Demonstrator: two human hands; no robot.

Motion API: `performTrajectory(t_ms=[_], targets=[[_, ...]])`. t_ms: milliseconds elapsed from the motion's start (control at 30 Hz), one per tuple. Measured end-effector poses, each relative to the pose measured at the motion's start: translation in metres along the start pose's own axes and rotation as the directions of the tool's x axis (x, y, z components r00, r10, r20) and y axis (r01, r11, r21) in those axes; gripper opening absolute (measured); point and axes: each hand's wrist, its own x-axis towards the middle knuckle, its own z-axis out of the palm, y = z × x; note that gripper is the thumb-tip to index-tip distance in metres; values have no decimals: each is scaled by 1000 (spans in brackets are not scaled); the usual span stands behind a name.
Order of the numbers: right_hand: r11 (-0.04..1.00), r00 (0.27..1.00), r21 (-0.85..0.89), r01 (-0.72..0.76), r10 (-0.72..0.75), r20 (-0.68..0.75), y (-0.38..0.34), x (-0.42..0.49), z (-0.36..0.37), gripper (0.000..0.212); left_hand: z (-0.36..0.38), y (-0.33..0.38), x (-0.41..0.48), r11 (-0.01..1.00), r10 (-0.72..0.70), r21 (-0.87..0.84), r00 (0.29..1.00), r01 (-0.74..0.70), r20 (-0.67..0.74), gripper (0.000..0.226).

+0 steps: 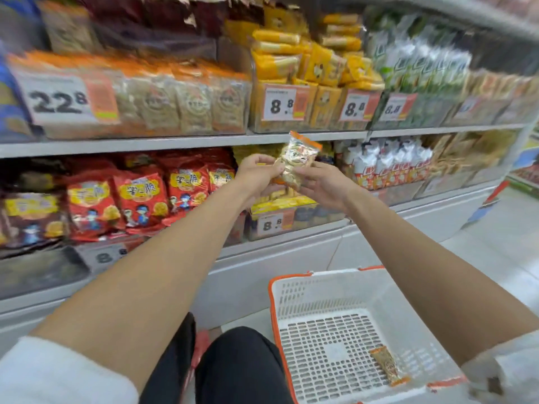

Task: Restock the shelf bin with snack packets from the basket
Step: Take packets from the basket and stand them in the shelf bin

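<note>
I hold one clear snack packet (297, 158) with orange ends up in front of the lower shelf. My left hand (258, 173) pinches its left edge, and my right hand (323, 182) grips its lower right side. Right below and behind the hands stands the clear shelf bin (294, 221) with an 8.8 price tag and yellowish packets inside. On the floor at lower right sits the white basket (329, 290) with an orange rim. One more packet (389, 365) lies flat on its perforated bottom.
Red snack bags (137, 199) fill the lower shelf to the left of the bin. White and red packs (390, 164) stand to its right. The upper shelf carries bins of yellow packets (315, 68) and beige packets (180, 103). My dark-trousered knee (239, 365) is beside the basket.
</note>
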Motion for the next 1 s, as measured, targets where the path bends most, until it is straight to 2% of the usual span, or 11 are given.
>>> performTrajectory(t_ms=[167,267,367,467,567,667,733,933,1000], targets=[[974,990,-193,115,-97,100,-44,10,60,36,-54,61,-10,962,135,242,991,-129,-7,15],[961,977,-207,184,-157,142,-66,20,103,32,-88,102,-16,879,295,406,954,-249,-54,11],[940,954,-202,275,-241,176,-86,36,154,28,-126,144,-16,799,432,520,890,-303,-146,4],[920,932,-181,349,-320,169,-107,58,205,30,-168,186,-17,731,514,594,844,-337,-155,13],[881,903,-218,420,-383,194,-128,83,252,27,-208,223,-16,635,546,714,826,-295,-144,22],[828,875,-288,482,-438,205,-140,110,293,26,-246,248,-7,523,569,839,795,-153,-209,18],[801,872,-344,490,-443,211,-143,127,314,25,-269,258,1,503,561,861,788,-82,-253,19],[722,872,-492,486,-438,219,-134,182,361,22,-315,262,38,484,538,875,794,-16,-283,23],[666,862,-555,499,-448,237,-124,200,367,11,-325,259,50,461,543,887,789,7,-288,23]])
